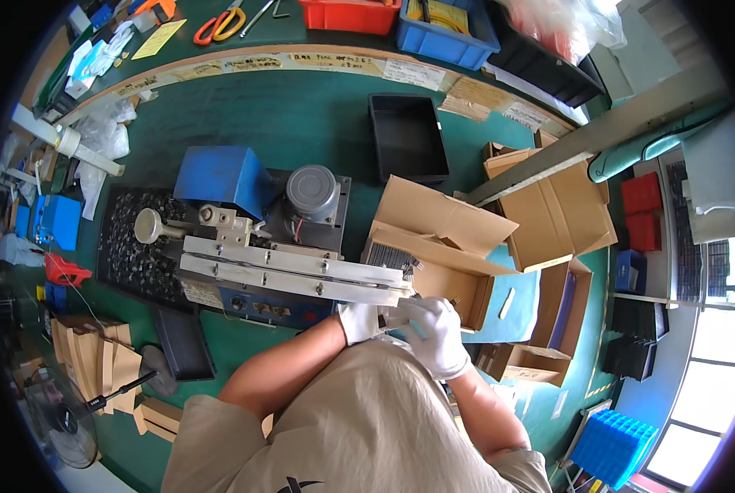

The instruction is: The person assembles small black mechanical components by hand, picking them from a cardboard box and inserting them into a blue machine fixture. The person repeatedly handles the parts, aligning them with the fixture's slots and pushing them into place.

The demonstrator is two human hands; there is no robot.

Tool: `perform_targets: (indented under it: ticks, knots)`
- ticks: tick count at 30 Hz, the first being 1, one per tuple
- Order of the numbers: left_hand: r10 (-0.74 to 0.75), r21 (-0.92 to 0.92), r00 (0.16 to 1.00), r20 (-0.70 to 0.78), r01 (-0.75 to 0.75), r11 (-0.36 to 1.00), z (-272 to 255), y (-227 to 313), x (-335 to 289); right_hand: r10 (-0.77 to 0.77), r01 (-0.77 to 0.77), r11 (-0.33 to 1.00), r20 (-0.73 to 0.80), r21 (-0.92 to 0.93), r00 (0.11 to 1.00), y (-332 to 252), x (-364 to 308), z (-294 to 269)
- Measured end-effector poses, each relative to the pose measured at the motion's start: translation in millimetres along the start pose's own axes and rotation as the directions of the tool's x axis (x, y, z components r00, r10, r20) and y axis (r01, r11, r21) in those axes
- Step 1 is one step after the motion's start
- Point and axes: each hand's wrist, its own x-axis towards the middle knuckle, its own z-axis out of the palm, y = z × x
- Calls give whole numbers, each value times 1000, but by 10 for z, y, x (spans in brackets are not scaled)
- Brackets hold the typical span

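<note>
A bench machine with a long pale metal rail (293, 275) stands in front of me, a blue housing (219, 179) and a grey round motor (312, 191) on it. Both of my hands wear white gloves and meet below the rail's right end. My left hand (358, 323) is closed close under the rail, which covers part of it. My right hand (435, 335) is curled beside it, fingers drawn together. Something small and dark shows between the hands, too small to name. Just beyond them, an open cardboard box (458, 283) holds rows of thin dark parts (388, 256).
A black tray (409, 138) lies behind the box. Dark small pieces cover a black mat (137, 246) left of the machine. More cardboard boxes (561, 214) stand to the right, under a slanting metal post (581, 140). A fan (63, 419) is at lower left.
</note>
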Motion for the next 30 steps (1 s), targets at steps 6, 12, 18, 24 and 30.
perform_targets:
  ticks: [6, 12, 18, 24, 30]
  knots:
    - [-53, 160, 991, -123, 73, 984, 109, 14, -25, 87, -41, 971, 188, -235, 978, -35, 26, 170]
    - [-24, 263, 995, -98, 50, 963, 462, 185, -18, 367, -329, 872, -39, 362, 929, 62, 6, -10]
    - [-105, -83, 975, -194, 91, 992, 435, 141, -45, 504, -387, 720, -51, 576, 862, 185, 68, 104]
    - [-65, -32, 977, -202, 59, 998, 398, 170, -90, 385, -256, 820, -164, 511, 908, 96, 115, 228]
    - [-40, 84, 955, -294, 68, 994, 434, 183, -96, 269, -185, 916, -203, 355, 942, 52, 144, 258]
